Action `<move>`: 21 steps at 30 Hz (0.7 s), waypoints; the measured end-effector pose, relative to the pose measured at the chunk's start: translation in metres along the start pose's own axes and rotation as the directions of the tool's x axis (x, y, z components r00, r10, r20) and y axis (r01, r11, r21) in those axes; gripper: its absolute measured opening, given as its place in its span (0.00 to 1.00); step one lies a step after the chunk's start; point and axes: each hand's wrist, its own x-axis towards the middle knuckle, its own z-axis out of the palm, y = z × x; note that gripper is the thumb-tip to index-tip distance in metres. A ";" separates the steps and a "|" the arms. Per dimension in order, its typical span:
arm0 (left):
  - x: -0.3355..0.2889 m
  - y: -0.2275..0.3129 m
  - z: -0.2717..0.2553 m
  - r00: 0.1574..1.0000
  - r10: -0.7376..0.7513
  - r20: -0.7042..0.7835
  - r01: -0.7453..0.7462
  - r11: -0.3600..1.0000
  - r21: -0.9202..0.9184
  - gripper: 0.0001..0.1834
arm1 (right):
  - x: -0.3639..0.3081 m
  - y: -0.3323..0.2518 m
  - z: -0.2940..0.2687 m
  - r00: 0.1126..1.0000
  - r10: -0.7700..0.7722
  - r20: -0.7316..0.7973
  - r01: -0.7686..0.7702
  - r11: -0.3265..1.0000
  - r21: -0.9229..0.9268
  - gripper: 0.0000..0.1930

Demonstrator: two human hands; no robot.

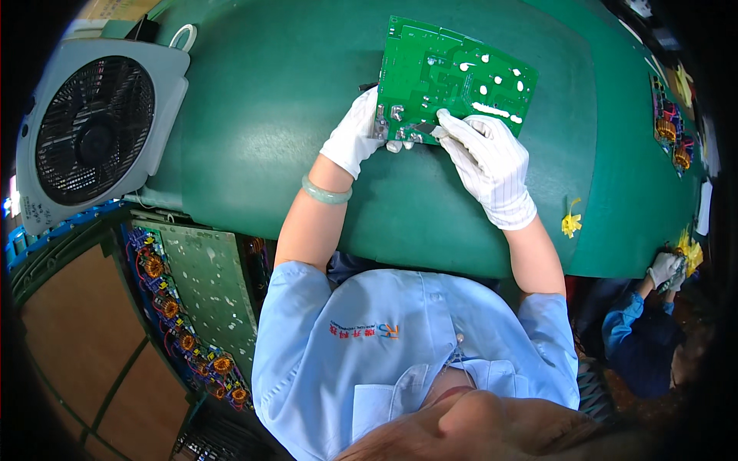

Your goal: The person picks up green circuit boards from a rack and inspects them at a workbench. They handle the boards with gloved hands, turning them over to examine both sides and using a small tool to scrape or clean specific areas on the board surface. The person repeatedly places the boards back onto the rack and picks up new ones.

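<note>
A: Where in the view does the work lie?

B: The green circuit board (pixel 430 73) occupies the upper centre of the frame, held at a tilt over the green tabletop (pixel 269 146). White blobs (pixel 492 111) mark the right part of its visible face; silvery patches (pixel 397 113) mark its lower left.

A: How are the hands disposed?

B: Both are gloved in white. The left hand (pixel 356 137) closes on the board's lower-left corner, some fingertips showing below the edge. The right hand (pixel 492 157) lies over the lower edge, fingers bent and tips drawn together on a small greyish piece (pixel 437 132); its kind cannot be told at this scale.

A: Which step does this represent?

B: Probably close handwork on the lower part of the face, the left hand bracing and the right working. Whether it is scraping, wiping or fitting cannot be determined.

A: What does the next move call for?

B: In all likelihood, a firm left grip, so that the board does not swing, and light, precise pressure from the right fingertips, kept clear of the neighbouring silvery patches
</note>
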 end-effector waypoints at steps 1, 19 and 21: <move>0.000 -0.001 0.000 1.000 0.005 -0.003 -0.005 1.000 0.009 0.22 | 0.000 0.000 0.000 1.000 -0.003 0.004 0.003 1.000 0.003 0.19; -0.002 -0.001 -0.003 0.994 0.085 0.068 -0.089 0.995 0.052 0.18 | -0.001 -0.001 0.001 1.000 0.021 0.004 -0.021 1.000 -0.013 0.20; -0.001 -0.001 -0.004 0.995 0.075 0.071 -0.079 0.995 0.055 0.18 | -0.002 -0.002 0.001 1.000 0.014 0.005 -0.014 1.000 -0.014 0.20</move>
